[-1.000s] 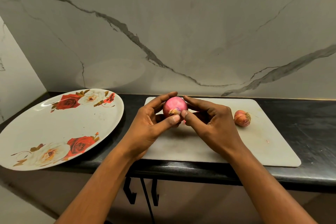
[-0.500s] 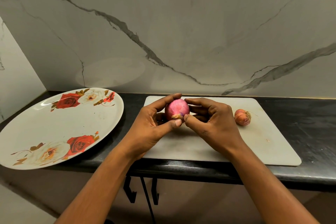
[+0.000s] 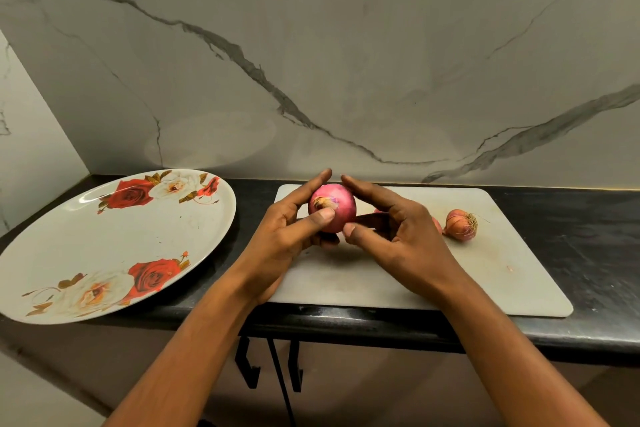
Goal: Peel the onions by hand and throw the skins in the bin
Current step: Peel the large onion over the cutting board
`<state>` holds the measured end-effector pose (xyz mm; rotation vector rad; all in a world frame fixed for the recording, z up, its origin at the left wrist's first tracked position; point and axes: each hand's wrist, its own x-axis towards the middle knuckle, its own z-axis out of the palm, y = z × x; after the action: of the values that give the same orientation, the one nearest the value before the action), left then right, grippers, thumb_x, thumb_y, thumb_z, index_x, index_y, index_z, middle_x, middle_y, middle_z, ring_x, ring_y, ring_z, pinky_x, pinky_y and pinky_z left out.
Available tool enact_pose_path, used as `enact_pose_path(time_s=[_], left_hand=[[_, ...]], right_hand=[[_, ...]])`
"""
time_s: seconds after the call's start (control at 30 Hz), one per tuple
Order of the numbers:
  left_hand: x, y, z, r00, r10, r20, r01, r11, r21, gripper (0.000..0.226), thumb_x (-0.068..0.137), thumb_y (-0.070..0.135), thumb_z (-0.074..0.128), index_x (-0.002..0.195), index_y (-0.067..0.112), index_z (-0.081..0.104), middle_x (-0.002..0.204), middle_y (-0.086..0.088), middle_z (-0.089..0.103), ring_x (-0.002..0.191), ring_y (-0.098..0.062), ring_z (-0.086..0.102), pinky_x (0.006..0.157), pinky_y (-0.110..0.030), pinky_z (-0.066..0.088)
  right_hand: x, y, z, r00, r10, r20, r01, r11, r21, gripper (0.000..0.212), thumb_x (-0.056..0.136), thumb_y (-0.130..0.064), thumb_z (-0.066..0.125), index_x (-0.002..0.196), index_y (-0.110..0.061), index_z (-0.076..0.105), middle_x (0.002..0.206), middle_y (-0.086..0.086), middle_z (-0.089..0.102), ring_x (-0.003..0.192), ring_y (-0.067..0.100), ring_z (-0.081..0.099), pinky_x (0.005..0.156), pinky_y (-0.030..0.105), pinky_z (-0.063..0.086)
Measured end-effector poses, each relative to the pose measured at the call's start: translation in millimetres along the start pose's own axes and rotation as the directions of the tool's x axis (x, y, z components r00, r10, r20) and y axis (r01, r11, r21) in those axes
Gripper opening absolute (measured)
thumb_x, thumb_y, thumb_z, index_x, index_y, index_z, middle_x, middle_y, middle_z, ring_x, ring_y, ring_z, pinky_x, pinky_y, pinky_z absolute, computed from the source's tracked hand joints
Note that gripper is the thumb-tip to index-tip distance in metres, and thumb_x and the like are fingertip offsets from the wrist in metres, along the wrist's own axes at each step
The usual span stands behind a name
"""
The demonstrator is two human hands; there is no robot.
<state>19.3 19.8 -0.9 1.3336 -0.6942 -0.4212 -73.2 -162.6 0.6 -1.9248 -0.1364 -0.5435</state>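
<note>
Head view looks down on a black table [image 3: 588, 253] by a marble wall. On its left side sits a big round plate [image 3: 104, 236] with red roses. To the right lies a pale cutting board [image 3: 381, 281].

Over the board, the left hand [image 3: 277, 243] and the right hand [image 3: 408, 239] both hold the big onion [image 3: 337, 208] up off the board. The left hand curls round its left side, with the thumb pressed just under the dry root tuft. The tuft faces the camera. The right hand curls round its right side, first finger over the top, thumb tip touching the low part.

The small onion [image 3: 460, 224] lies on the board to the right. It is near the right hand but apart from it, with its dry skin on. No bin shows.

The big onion looks light, hard and round. Its pink skin looks smooth and shiny, so it may slip. I think the best place to start is the root tuft, where a thumbnail can catch an edge. The skin looks thin and will likely tear into bits. Hold the sides firm, not too hard.
</note>
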Motion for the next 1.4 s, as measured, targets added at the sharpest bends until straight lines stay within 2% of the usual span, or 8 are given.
enact_pose_path(time_s=[0.13,0.33,0.5,0.67,0.8,1.1,1.23,1.4], left_hand=[[0,-1,1,0.999,-0.014,0.033,0.013,1.0,0.028,0.063,0.094,0.024,0.065,0.154,0.033,0.05,0.147,0.008,0.059,0.129,-0.026,0.065,0.099,-0.04,0.058],[-2,-2,6,0.995,0.073,-0.072,-0.071,0.997,0.035,0.044,0.098,0.003,0.067,0.138,0.021,0.068,0.13,0.0,0.072,0.118,-0.027,0.072,0.088,-0.04,0.062],[-3,-1,10,0.985,0.052,-0.167,-0.047,0.998,0.033,0.034,0.097,0.001,0.067,0.125,0.018,0.076,0.12,-0.001,0.078,0.11,-0.027,0.076,0.079,-0.037,0.065],[-5,2,11,0.975,0.023,-0.22,-0.02,1.0,0.014,0.026,0.095,0.003,0.07,0.116,0.016,0.079,0.11,-0.001,0.081,0.099,-0.028,0.079,0.069,-0.033,0.065],[-3,1,8,0.977,0.01,-0.212,-0.008,1.0,0.011,0.028,0.095,-0.001,0.069,0.117,0.014,0.079,0.114,-0.003,0.08,0.103,-0.03,0.078,0.072,-0.036,0.066],[-3,1,8,0.979,0.015,-0.206,-0.013,1.0,0.01,0.033,0.099,-0.003,0.062,0.122,0.015,0.077,0.118,-0.003,0.078,0.101,-0.031,0.078,0.07,-0.03,0.064],[-5,1,10,0.971,0.046,-0.234,-0.048,0.999,-0.002,0.03,0.099,-0.005,0.062,0.12,0.011,0.077,0.113,-0.006,0.08,0.095,-0.031,0.079,0.074,-0.034,0.066],[-6,-1,8,0.947,0.134,-0.293,-0.116,0.99,0.078,0.022,0.096,-0.001,0.068,0.112,0.01,0.079,0.108,-0.005,0.081,0.103,-0.026,0.078,0.081,-0.036,0.066]], right_hand=[[0,-3,3,0.993,-0.043,0.106,0.052,0.995,-0.085,0.079,0.089,-0.012,0.083,0.155,-0.038,0.047,0.141,-0.015,0.061,0.106,0.009,0.075,0.089,0.03,0.063],[2,-2,2,0.997,-0.08,0.021,0.082,0.979,-0.188,0.069,0.084,-0.024,0.089,0.143,-0.034,0.055,0.131,-0.017,0.063,0.101,0.006,0.072,0.083,0.019,0.059],[2,-1,1,0.997,-0.066,0.049,0.075,0.977,-0.2,0.065,0.083,-0.025,0.09,0.137,-0.037,0.056,0.124,-0.017,0.066,0.091,0.011,0.076,0.081,0.031,0.063],[1,0,2,0.995,-0.065,0.082,0.083,0.968,-0.237,0.068,0.082,-0.024,0.09,0.138,-0.038,0.055,0.121,-0.017,0.068,0.083,0.011,0.075,0.078,0.035,0.063],[1,1,2,0.994,-0.074,0.086,0.092,0.97,-0.225,0.069,0.081,-0.022,0.09,0.139,-0.036,0.056,0.122,-0.016,0.068,0.085,0.011,0.076,0.08,0.036,0.063],[3,2,1,0.997,-0.057,0.046,0.065,0.978,-0.199,0.069,0.081,-0.027,0.092,0.139,-0.034,0.056,0.127,-0.015,0.066,0.092,0.007,0.076,0.084,0.03,0.064],[2,2,1,1.0,-0.029,0.002,0.029,0.985,-0.169,0.068,0.081,-0.031,0.091,0.139,-0.035,0.056,0.129,-0.015,0.066,0.094,0.008,0.076,0.085,0.033,0.064],[2,2,1,0.999,-0.023,-0.028,0.017,0.98,-0.198,0.07,0.08,-0.036,0.091,0.14,-0.037,0.055,0.127,-0.018,0.065,0.094,0.008,0.075,0.084,0.033,0.064]])
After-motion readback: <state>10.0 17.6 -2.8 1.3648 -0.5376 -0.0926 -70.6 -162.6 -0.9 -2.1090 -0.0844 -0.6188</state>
